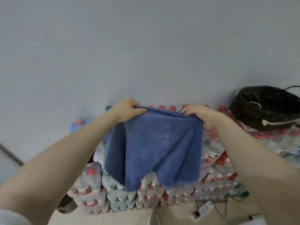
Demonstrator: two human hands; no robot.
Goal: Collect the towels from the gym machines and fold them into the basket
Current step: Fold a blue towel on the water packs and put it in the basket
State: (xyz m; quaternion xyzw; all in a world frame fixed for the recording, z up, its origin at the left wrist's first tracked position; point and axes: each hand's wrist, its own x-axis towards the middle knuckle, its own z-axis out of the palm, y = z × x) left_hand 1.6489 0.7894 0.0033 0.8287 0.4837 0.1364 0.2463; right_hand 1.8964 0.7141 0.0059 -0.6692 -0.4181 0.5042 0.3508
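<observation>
Above a stack of shrink-wrapped packs of red-capped water bottles (162,194), we hold a blue terry-cloth towel (154,146) up in the air by its top edge, both arms stretched forward. Our left hand (128,109) pinches the towel's upper left corner, thumb lying along the front and fingers curled behind the hem. Our right hand (201,116) grips the upper right corner in the same way, fingers bunched around the cloth. Between the two hands the top edge runs nearly taut, and the rest of the towel hangs down in soft vertical folds in front of the bottle packs. Well off to the right, a dark brown woven basket (263,109) with a pale rope handle sits on top of the bottle packs, apart from the towel. A plain pale grey wall (146,46) rises behind everything.
</observation>
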